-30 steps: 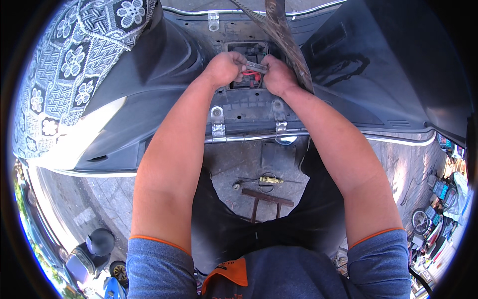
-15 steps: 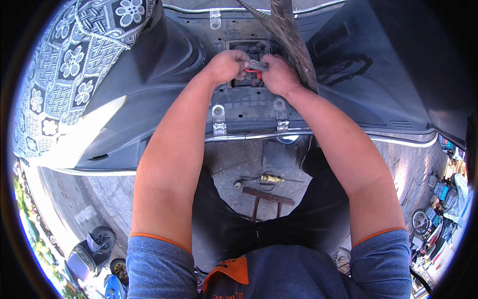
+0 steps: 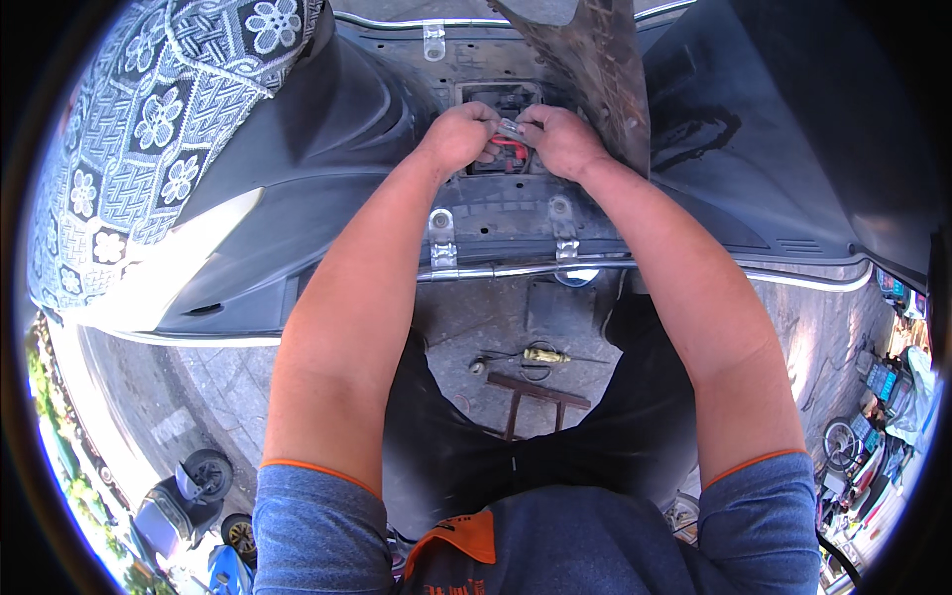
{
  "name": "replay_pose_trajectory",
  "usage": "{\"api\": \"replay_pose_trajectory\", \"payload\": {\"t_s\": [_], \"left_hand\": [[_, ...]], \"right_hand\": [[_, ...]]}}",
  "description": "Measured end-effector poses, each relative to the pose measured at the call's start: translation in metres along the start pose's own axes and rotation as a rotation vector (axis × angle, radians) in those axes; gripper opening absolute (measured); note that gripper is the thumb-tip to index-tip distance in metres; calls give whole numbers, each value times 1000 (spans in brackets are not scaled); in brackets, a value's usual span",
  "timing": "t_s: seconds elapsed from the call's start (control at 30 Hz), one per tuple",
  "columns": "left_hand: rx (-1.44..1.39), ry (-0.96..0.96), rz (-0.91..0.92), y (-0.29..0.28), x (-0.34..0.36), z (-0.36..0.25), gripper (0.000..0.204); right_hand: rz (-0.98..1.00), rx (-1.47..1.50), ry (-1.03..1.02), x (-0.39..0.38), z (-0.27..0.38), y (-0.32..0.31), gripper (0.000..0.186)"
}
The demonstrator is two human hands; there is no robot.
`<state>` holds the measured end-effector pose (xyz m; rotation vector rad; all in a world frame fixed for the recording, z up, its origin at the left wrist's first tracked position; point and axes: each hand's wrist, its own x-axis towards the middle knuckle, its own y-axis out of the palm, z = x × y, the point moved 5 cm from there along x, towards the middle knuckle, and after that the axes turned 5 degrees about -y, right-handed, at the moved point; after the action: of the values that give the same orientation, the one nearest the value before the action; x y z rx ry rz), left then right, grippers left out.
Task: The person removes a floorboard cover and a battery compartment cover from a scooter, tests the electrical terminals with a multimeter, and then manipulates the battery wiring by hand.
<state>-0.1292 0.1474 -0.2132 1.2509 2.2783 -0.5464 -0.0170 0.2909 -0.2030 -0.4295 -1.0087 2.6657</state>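
Observation:
Over an open rectangular compartment (image 3: 462, 91) in a scooter's dark footboard (image 3: 397, 59), both my hands meet at one small part. It is a pale, translucent piece, seemingly a wire connector (image 3: 509, 128). My left hand (image 3: 462, 137) pinches its left end between thumb and fingers. From the other side my right hand (image 3: 563, 144) grips it with thumb and forefinger. A red wire (image 3: 512, 142) loops just below the connector, between the hands. Dark parts inside the compartment are partly hidden by my fingers.
A dirty brown rubber mat (image 3: 610, 79) stands folded up beside my right hand. Metal brackets (image 3: 442, 238) line the footboard's near edge. On the ground between my legs lie a yellow-handled screwdriver (image 3: 545, 355) and a rusty metal frame (image 3: 535, 389). A patterned cover (image 3: 159, 119) drapes the seat.
The connector has turned slightly between my fingers, and my right hand's fingers have shifted on it. More of the mat's face now shows. The view has moved a little.

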Motion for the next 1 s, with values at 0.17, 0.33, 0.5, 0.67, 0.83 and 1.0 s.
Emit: {"api": "replay_pose_trajectory", "payload": {"t_s": [0.17,0.33,0.5,0.67,0.83,1.0], "left_hand": [[-117,-54,-12,5,-4,-2,17],[-127,-21,-1,8,-4,0,16],[-109,-24,10,9,-4,1,14],[-196,-105,-12,10,-6,3,16],[-287,-129,47,7,-11,3,16],[-256,-83,33,5,-5,5,19]], "right_hand": [[56,-112,-6,0,8,-4,29],[78,-191,25,1,11,-3,30],[88,-265,-52,-5,27,-9,26],[80,-403,-171,-12,33,-8,26],[72,-408,-123,-14,29,-6,24],[89,-394,-164,-11,30,-5,22]]}}
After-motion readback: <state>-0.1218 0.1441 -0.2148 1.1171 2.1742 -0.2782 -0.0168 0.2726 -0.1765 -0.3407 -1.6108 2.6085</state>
